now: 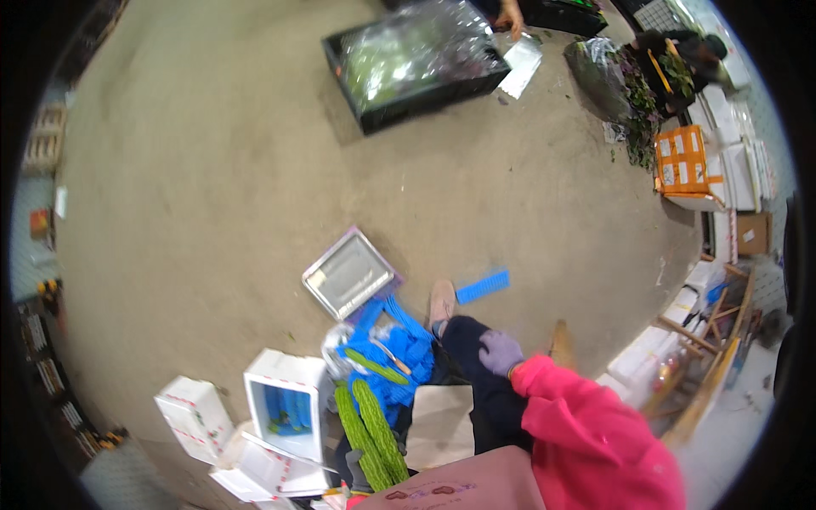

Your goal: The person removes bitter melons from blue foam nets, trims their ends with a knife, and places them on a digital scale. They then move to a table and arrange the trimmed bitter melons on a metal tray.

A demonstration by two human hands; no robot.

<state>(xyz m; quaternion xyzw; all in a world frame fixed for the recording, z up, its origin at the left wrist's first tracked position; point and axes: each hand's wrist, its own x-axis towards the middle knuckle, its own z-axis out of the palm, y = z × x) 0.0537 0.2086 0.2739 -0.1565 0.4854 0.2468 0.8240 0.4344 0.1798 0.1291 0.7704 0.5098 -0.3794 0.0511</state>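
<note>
Two long, bumpy green bitter melons (371,429) stand side by side at the lower middle, left of my lap. My left hand (355,470), in a dark grey glove, grips them near their lower ends; it is partly hidden. My right hand (501,352), in a pale purple glove, rests on my dark-trousered knee with its fingers laid out and nothing in it. Another bitter melon (376,365) lies on crumpled blue plastic bags (408,348). Beside it is a slim tool with a brown handle (402,367), apparently a small knife.
A white foam box (319,399) with blue bags inside stands at left, beside more white foam pieces (194,416). Ahead lie a metal-rimmed tray (316,289) and a blue slotted strip (483,286). A black crate (408,109) under clear film is farther off, near another person's hand (511,19).
</note>
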